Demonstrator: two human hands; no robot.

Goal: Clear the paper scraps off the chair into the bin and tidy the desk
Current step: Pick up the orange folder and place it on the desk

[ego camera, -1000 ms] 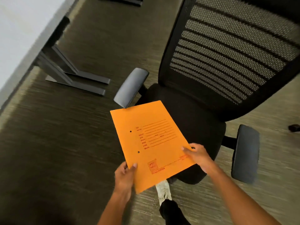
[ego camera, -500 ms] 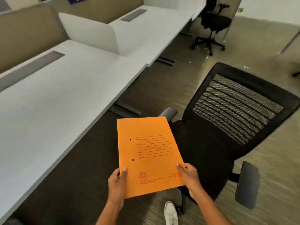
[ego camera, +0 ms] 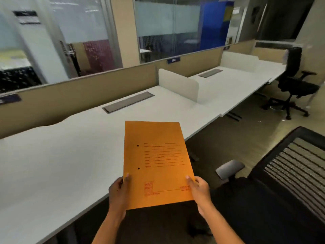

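The long white table (ego camera: 52, 164) now fills the left and middle of the view, where half a second ago it took only the left side and a second ago just a corner showed; the camera has tilted up, bringing glass partitions (ego camera: 167, 23) and a tan divider wall (ego camera: 70, 95) into sight behind it. The black mesh chair (ego camera: 290, 173) has slid to the lower right edge, its back cut off by the frame and its grey armrest (ego camera: 229, 169) near the table's front edge. No paper scraps can be made out on its seat, which is dark and mostly hidden. A second black chair (ego camera: 293, 80) stands far off at the right end of the table. The orange folder (ego camera: 156, 162) is held upright-facing over the table's front edge, higher against the table than before. The left hand (ego camera: 119, 192) has its grip closed on the folder's lower left corner, thumb on top. The right hand (ego camera: 199, 189) pinches the lower right corner the same way.
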